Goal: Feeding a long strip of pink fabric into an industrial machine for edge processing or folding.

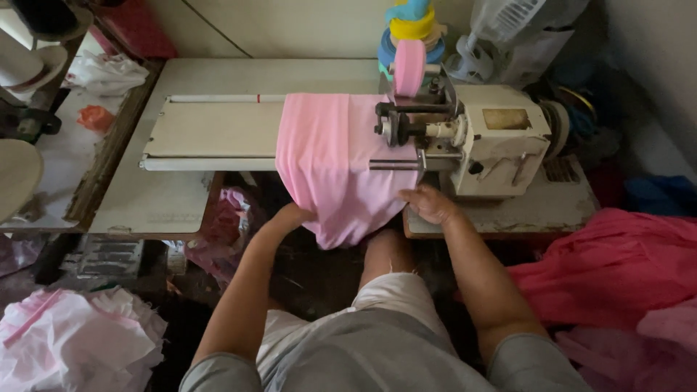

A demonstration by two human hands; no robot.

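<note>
We are holding the pink fabric (330, 163) draped over the bench's front edge — left hand (292, 216) gripping its lower left fold, right hand (428, 203) pressing flat on its right edge (nearer the sewing machine (479, 138)) — its length running front-to-back.

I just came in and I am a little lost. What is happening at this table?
A seated person works at an industrial sewing machine. A pink cloth lies over the machine's long arm and hangs down toward their lap. The left hand holds its lower left edge, and the right hand presses its right edge near the machine's base. More pink fabric is piled at the right.
</note>
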